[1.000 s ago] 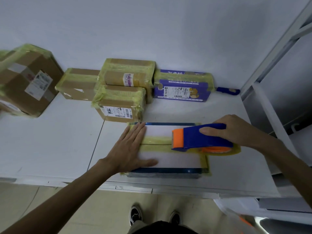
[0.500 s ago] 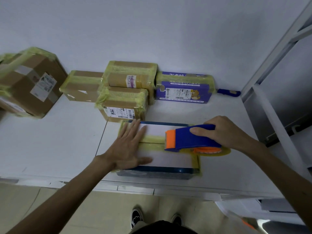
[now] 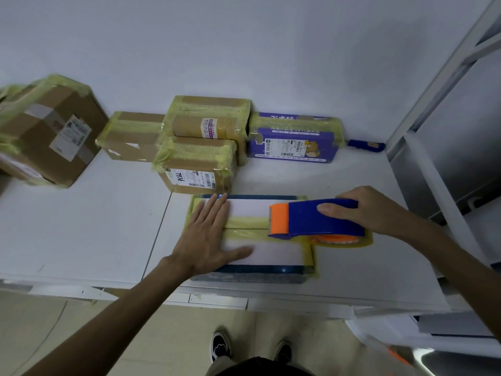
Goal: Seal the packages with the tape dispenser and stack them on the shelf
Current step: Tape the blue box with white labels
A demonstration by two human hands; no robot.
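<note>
Sealing the box's top seam, with the strip close to its right end.

On the table the box lies near the front edge. The tape dispenser has crept only slightly rightward over the last second. The left hand stays flat, fingers straight, pressing the lid. The right hand curls round the dispenser. Cutting likely comes next.

Plastic, cardboard, shiny tape
The tape dispenser is smooth blue and orange plastic; the large brown box is matt cardboard under glossy yellowish tape; the table looks matt white.
</note>
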